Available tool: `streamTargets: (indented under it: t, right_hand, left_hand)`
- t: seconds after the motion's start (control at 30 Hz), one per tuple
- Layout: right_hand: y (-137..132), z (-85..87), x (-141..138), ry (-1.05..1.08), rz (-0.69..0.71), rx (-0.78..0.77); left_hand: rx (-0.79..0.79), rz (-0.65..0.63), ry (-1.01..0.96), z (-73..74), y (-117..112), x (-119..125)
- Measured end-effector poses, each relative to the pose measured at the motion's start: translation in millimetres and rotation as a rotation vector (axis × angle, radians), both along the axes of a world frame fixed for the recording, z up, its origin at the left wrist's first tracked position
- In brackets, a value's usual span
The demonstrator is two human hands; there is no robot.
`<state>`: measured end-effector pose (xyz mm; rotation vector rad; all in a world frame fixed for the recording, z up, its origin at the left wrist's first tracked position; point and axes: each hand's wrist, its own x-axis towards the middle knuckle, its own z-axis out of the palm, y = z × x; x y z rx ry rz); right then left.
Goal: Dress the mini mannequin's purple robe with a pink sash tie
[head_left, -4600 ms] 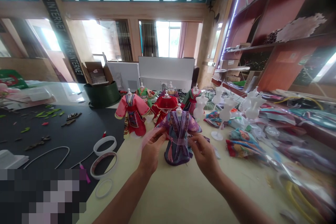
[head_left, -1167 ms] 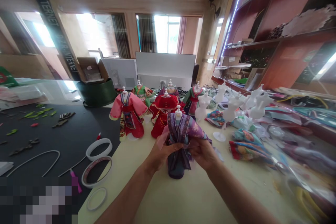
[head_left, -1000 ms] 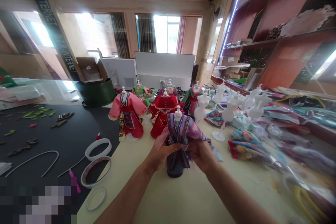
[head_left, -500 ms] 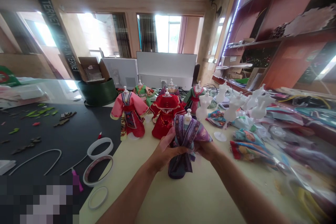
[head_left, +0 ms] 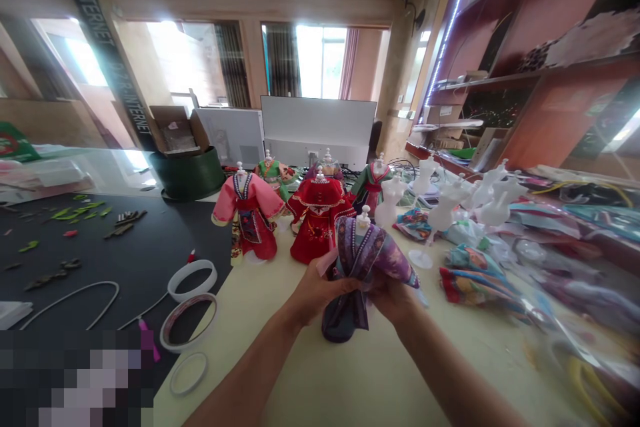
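Holding purple doll robe (head_left: 367,260) at waist between left grip (head_left: 317,297) and right grip (head_left: 393,300), both pressed together on fabric; long axis leaning right, hem on or just above counter (head_left: 280,380), cannot tell which, just in front of red doll dress (head_left: 317,227); tilting further right than earlier frame.

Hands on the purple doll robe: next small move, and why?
Probably draw the sheer pink strip across the waist of the purple robe. The strip sits loose beside the left hand, while the left and right hand pinch the robe's folds together at the waist, so those folds look ready to be bound.
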<state>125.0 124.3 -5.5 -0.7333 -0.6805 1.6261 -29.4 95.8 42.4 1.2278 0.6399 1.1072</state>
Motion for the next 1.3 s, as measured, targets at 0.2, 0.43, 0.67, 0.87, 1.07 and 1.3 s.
streamTargets:
  t: [0.2,0.43,0.67,0.87,1.07,1.3]
  right_hand:
    - [-10.1,4.7,4.4,-0.02,-0.068,-0.026]
    - [-14.4,12.9,-7.4,-0.048,-0.157,-0.087]
    - [-14.5,18.6,-9.5,-0.017,-0.138,-0.125]
    - [-28.8,26.3,2.0,-0.005,-0.106,-0.046]
    - [-47.6,1.0,32.1,-0.249,-0.066,0.018]
    - [-93.8,4.2,44.4,-1.187,-0.379,0.678]
  left_hand:
    - [-0.047,0.051,0.031,-3.6,2.5,3.4]
    - [-0.014,0.056,0.017,-14.6,7.0,3.5]
    - [-0.027,0.096,0.008,-21.7,8.2,0.4]
    - [-0.042,0.119,-0.017,-18.9,7.3,1.7]
    - [-0.036,0.138,-0.037,-15.6,3.5,2.9]
    - [-0.065,0.153,-0.034,-17.6,4.7,3.8]
